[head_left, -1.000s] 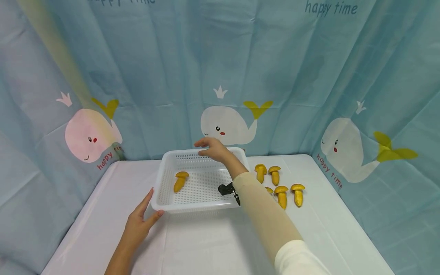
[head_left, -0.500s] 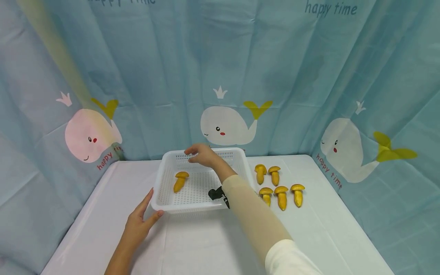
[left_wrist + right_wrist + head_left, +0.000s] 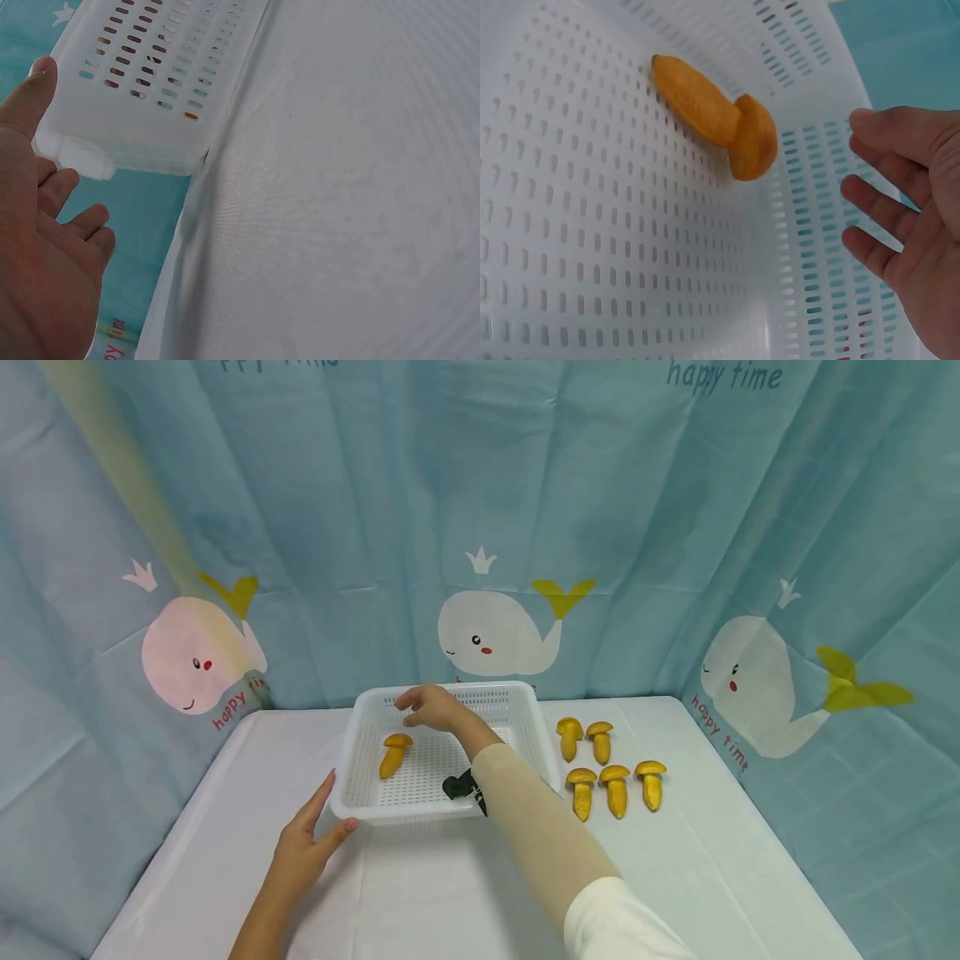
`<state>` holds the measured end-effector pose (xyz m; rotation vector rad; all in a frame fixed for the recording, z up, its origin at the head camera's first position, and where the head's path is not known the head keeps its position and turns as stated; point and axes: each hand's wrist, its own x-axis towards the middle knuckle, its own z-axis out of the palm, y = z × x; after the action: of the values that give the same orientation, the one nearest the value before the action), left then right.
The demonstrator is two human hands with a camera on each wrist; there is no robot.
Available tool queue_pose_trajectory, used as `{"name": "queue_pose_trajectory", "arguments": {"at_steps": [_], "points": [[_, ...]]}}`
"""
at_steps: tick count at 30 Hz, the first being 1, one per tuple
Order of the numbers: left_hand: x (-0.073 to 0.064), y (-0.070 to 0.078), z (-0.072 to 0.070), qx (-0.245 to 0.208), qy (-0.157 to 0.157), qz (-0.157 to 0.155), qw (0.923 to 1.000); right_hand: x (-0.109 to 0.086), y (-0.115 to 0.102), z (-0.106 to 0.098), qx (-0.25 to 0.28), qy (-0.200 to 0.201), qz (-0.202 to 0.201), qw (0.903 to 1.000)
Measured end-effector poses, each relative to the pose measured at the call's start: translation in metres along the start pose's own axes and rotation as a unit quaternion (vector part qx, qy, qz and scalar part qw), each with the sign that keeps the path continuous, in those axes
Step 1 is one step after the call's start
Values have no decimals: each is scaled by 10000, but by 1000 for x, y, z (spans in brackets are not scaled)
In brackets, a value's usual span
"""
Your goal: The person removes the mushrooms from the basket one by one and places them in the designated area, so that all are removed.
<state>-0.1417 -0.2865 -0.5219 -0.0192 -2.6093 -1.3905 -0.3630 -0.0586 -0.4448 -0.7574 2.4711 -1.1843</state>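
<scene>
In the head view, a white perforated plastic basket [image 3: 450, 812] stands at the back of the table. One yellow-orange mushroom [image 3: 394, 756] lies at the left inside it; the right wrist view shows this mushroom [image 3: 705, 112] alone on the basket floor. My left hand [image 3: 298, 852] rests at the basket's front left corner, thumb at the front rim and straight fingers along the left side. My right hand [image 3: 433, 708] hovers over the back part of the basket, fingers loosely bent and holding nothing. In the right wrist view, that hand [image 3: 915, 202] is apart from the mushroom.
Several more mushrooms [image 3: 615, 792] lie in two rows on the white tablecloth, right of the basket. A black strapped device [image 3: 459, 786] sits at the right wrist. Blue curtains [image 3: 345, 610] with printed whales surround the table's back and sides.
My right hand has moved left and slightly lower over the basket, uncovering mushrooms on the right. The left hand and basket have stayed in place.
</scene>
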Motion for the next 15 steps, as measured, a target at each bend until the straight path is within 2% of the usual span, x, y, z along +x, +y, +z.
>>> {"name": "queue_pose_trajectory", "arguments": {"at_steps": [5, 15], "points": [[1, 1, 0, -18, 8, 60, 10000, 3, 1, 2, -101, -64, 44, 9999], [-1, 3, 0, 65, 17, -35, 10000, 7, 9, 10, -193, -560, 278, 9979]]}}
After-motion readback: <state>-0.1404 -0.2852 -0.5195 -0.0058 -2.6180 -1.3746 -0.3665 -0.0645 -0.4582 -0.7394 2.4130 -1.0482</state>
